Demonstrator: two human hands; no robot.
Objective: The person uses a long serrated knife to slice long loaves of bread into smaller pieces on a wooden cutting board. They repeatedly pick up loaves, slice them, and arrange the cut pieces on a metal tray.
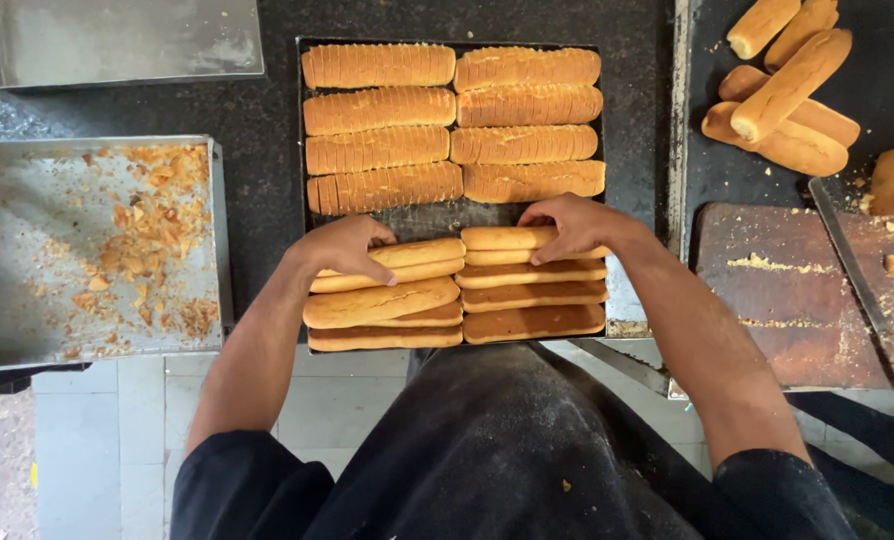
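Observation:
A dark baking tray (427, 222) lies on the black counter in front of me. Its far half holds several sliced golden loaves (379, 150) in two columns. Its near half holds several long unsliced loaves stacked flat. My left hand (345, 245) rests on the top left unsliced loaf (407, 262), fingers curled over its far edge. My right hand (574, 225) lies on the top right unsliced loaf (502, 240), fingers over its far side. Both hands press on the stacks.
A metal tray (27, 250) strewn with crumbs sits at the left, another metal tray (117, 40) behind it. At the right lie a pile of whole loaves (792, 95), a wooden cutting board (787, 300) with crumbs and a long knife blade (857, 270).

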